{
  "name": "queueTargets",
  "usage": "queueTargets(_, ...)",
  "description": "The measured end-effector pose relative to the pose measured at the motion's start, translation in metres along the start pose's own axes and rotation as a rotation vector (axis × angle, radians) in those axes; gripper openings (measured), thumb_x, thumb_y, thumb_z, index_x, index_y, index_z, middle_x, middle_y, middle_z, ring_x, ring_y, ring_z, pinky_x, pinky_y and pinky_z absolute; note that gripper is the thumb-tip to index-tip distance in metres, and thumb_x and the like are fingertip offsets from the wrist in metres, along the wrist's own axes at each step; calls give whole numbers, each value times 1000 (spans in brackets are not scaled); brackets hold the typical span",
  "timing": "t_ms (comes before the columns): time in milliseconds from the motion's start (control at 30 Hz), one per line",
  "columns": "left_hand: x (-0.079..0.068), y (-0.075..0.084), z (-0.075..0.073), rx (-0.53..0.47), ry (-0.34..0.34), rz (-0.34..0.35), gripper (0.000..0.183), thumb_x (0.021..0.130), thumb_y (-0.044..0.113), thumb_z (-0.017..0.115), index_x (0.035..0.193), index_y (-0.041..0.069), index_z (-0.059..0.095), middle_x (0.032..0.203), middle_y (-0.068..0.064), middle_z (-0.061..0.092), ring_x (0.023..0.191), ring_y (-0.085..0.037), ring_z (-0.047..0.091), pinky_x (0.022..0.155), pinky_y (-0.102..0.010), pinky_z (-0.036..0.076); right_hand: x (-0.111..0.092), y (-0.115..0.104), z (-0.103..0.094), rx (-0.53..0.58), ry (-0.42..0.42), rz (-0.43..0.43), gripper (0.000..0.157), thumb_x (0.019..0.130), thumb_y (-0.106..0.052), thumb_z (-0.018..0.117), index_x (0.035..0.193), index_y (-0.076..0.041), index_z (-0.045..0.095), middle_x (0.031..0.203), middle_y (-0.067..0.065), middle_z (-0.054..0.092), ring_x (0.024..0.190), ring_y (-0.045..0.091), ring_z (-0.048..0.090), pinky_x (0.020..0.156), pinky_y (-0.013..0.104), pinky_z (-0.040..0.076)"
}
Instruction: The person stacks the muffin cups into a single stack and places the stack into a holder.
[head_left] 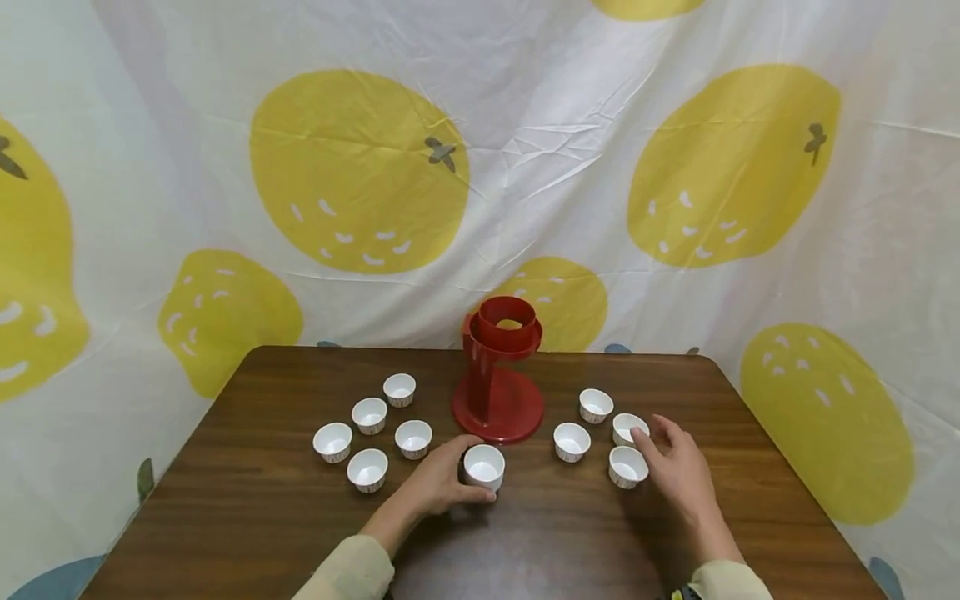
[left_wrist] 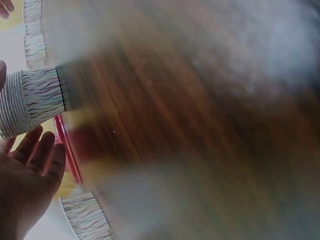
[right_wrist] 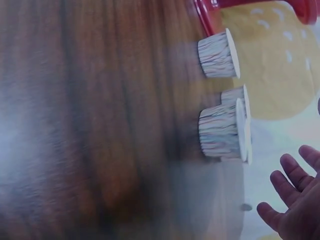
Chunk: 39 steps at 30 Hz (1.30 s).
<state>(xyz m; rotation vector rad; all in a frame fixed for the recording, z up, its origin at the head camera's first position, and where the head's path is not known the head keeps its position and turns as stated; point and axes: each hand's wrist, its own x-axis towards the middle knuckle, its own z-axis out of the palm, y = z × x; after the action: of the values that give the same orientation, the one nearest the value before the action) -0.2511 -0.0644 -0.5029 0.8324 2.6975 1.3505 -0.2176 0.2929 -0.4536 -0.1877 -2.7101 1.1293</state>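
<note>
In the head view my left hand (head_left: 442,483) curves round a stack of nested white paper baking cups (head_left: 484,468), thumb on the near side and index finger on the far side. The left wrist view shows the piled rims of this striped stack (left_wrist: 42,97), with the other fingers (left_wrist: 37,160) extended beside it. My right hand (head_left: 681,467) hovers with fingers spread beside the right-hand cups, its thumb overlapping a white baking cup (head_left: 628,428). Just nearer stands another baking cup (head_left: 627,468). The right wrist view shows a gap between those fingers (right_wrist: 295,175) and the cups (right_wrist: 220,131).
A red stand (head_left: 498,408) with a ring-shaped top rises at the table's back middle. Several single baking cups (head_left: 369,471) sit upright left of it, and two more, including one baking cup (head_left: 572,442), stand to its right. A lemon-print cloth (head_left: 540,200) hangs behind the wooden table (head_left: 247,500).
</note>
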Motion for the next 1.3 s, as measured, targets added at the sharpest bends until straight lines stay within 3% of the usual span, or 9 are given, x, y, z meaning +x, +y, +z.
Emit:
queueTargets(267, 0, 0, 3, 15, 19, -16, 67, 72, 26, 90, 126, 7, 57, 111, -7, 66, 100, -25, 62, 89, -43, 48, -9, 18, 7, -65, -52, 96, 90, 90, -58, 63, 145, 7, 36, 138, 32, 47, 127, 48, 44, 104, 59, 34)
queueTargets(400, 0, 0, 4, 13, 23, -40, 65, 73, 27, 89, 126, 8, 57, 109, -7, 67, 98, -24, 62, 88, -42, 48, -10, 24, 12, -99, -77, 95, 97, 86, -60, 68, 145, 9, 36, 136, 33, 49, 125, 49, 46, 101, 59, 36)
queueTargets(700, -1, -2, 5, -33, 24, -70, 63, 72, 27, 89, 124, 8, 58, 106, -5, 67, 96, -22, 61, 87, -41, 47, -11, 28, 21, -138, -85, 83, 91, 80, -58, 75, 140, 4, 45, 131, 26, 55, 118, 43, 52, 90, 60, 40)
queueTargets(1033, -1, -3, 6, -51, 16, -95, 63, 72, 27, 90, 124, 7, 58, 107, -4, 67, 98, -22, 60, 90, -42, 46, -12, 30, 27, -195, -91, 70, 87, 77, -56, 78, 139, -2, 48, 133, 30, 53, 119, 50, 50, 85, 66, 39)
queueTargets(1300, -1, -3, 5, -41, 18, -102, 64, 72, 28, 89, 125, 6, 59, 108, -5, 67, 99, -22, 60, 91, -41, 46, -11, 30, 30, -219, -88, 59, 82, 79, -52, 78, 136, 0, 51, 133, 32, 53, 118, 53, 49, 84, 68, 38)
